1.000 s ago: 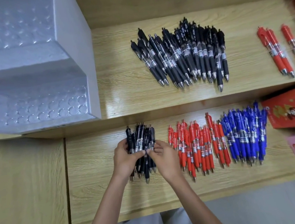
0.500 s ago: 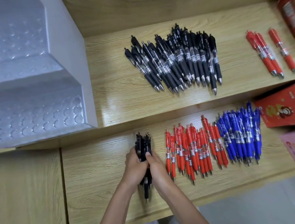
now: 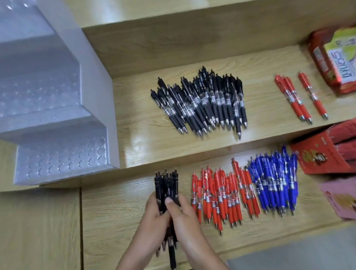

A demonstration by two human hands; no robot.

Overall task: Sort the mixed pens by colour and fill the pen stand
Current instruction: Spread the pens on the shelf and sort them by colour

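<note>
Landmark: we place everything from the row of red pens [image 3: 221, 197] lying on the desk [image 3: 115, 215].
Black bundle: a bunch of black pens [image 3: 166, 185] stands just left of the red row, raised off the desk; we cannot count the pens, as motion blur merges them.
Left hand: the left hand [image 3: 153, 218] grips the bundle from the side away from the red row; its fingers wrap behind the pens and are mostly hidden.
Right hand: the right hand [image 3: 182, 218] clasps the same bundle on the side next to the red row, with its thumb lying across the front.
Stray pen: one pen hangs lower than the others, its tip near the desk's front edge.
Blue pens: a blue row [image 3: 274, 184] touches the red row's right end.
Upper shelf: above the red row lie a black pile [image 3: 202, 104] and, further right, three red pens [image 3: 296, 98].
Pen stand: the white stepped stand [image 3: 63, 162] sits up and left of the red row; its top is cut off, and its holes are blurred on the upper steps.
Packets: a red box [image 3: 325, 158], a pink packet [image 3: 355, 199] and a snack bag [image 3: 342, 60] are cropped at the right edge.
</note>
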